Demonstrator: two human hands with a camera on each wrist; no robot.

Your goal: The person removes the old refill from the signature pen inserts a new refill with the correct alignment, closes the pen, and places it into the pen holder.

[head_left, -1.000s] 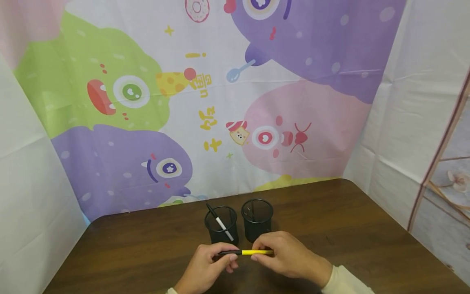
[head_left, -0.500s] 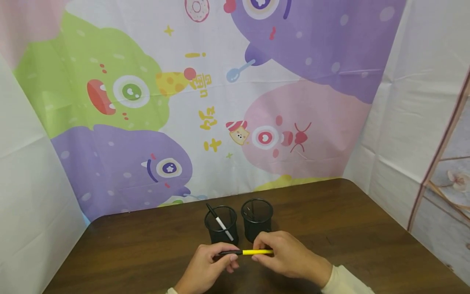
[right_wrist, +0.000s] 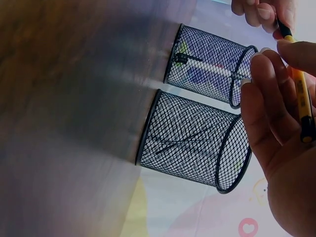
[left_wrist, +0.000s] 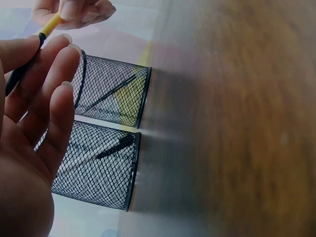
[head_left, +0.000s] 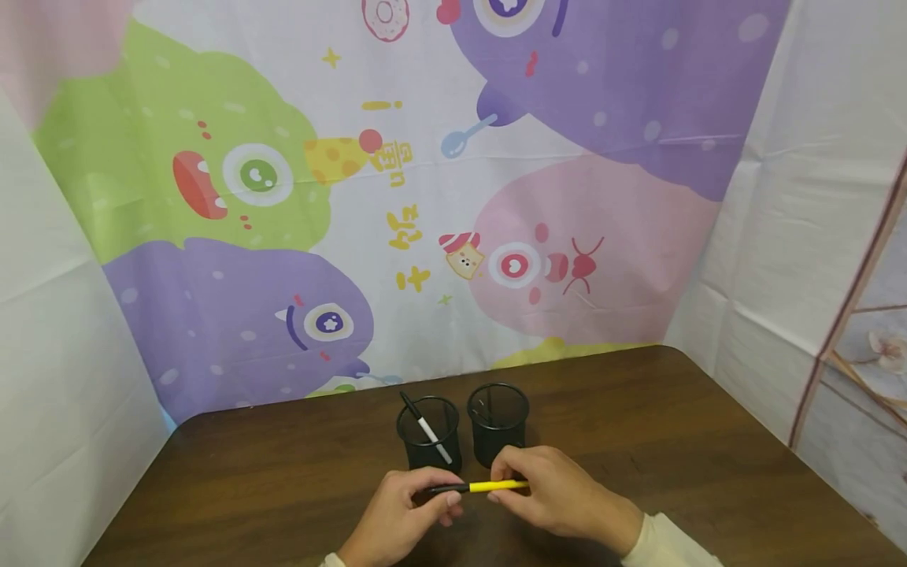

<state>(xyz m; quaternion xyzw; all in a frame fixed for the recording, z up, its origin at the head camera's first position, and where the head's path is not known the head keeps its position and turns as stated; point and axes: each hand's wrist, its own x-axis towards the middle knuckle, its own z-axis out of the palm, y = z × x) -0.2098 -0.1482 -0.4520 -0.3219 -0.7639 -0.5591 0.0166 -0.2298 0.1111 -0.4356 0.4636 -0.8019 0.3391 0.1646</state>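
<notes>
- Widest first: a cartoon-printed backdrop (head_left: 383,315) hangs upright behind the brown table (head_left: 602,409).
- On that table, two black mesh cups stand side by side: the left cup (head_left: 420,457) with a white-and-black pen (head_left: 434,439) leaning inside, the right cup (head_left: 498,442) with something thin and dark in it, too fine to name.
- And here are the hands, just in front of the cups! Best way to work this, I'd judge: both ends in one straight line, any pull or turn along the pen's length, one hand steadying while the other does the work, pressure light.
- Right hand (head_left: 556,488): grip narrow, thumb and fingertips pinching the yellow end, its black tip lying by the palm.
- Left hand (head_left: 400,508): grip just as narrow, pinching the black end, lower fingers loosely bent and off the pen.
- Smallest, and the star: the yellow-and-black pen (head_left: 486,487), near level, bridging the two hands above the table. Is the black part a cap? Can't tell.
</notes>
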